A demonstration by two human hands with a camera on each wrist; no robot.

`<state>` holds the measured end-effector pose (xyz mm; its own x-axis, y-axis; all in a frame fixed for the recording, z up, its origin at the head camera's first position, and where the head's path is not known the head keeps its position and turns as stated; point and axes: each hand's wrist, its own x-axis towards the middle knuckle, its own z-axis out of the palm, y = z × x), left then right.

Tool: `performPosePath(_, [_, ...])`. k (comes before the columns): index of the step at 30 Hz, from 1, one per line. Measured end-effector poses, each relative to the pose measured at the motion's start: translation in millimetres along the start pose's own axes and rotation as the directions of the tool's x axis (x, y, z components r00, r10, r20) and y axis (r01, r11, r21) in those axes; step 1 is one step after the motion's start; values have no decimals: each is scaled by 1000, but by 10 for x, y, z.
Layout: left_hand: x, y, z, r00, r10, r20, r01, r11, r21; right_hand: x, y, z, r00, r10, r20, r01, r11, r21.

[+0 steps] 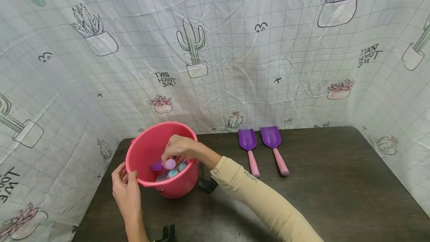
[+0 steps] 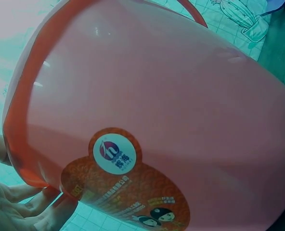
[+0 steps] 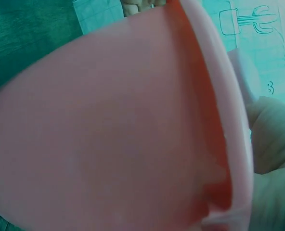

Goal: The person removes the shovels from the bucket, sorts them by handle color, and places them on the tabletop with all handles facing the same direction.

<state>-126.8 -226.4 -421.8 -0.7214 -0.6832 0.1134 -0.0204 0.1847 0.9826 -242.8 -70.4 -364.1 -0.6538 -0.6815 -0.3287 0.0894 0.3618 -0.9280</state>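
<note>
Your left hand (image 1: 127,193) has the near-left rim of the pink bucket (image 1: 178,189) in its grip, thumb over the edge and fingers outside beneath it, steadying it on the tabletop (image 1: 336,186). Your right hand (image 1: 179,148) reaches down inside, fingers bent around a pale purple ball (image 1: 170,164), which appears pinched, though the wrist view hides those fingertips behind the bucket wall. Below it you have blue balls (image 1: 173,173) and a purple piece (image 1: 156,166), too covered to identify. The step in hand looks to be handling that one ball within the bucket; whether you are picking it up or putting it down, you cannot tell from this moment. Either way, the next move seems to call for keeping the left grip firm and guiding the right hand clear of the rim. Two toy shovels (image 1: 247,139) lie well apart from your hands, to the bucket's right.
</note>
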Motion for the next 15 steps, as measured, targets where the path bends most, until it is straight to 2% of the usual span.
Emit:
performPosePath(8, [-20,-1,15,1000,7,-2,-7,1000,2,-8,24,-67,1000,26,18,-27,999,47])
performPosePath(15, [-16,-9,8,1000,13,-4,-14,1000,-9,-14,24,-80,1000,3,-6,-2,995,96])
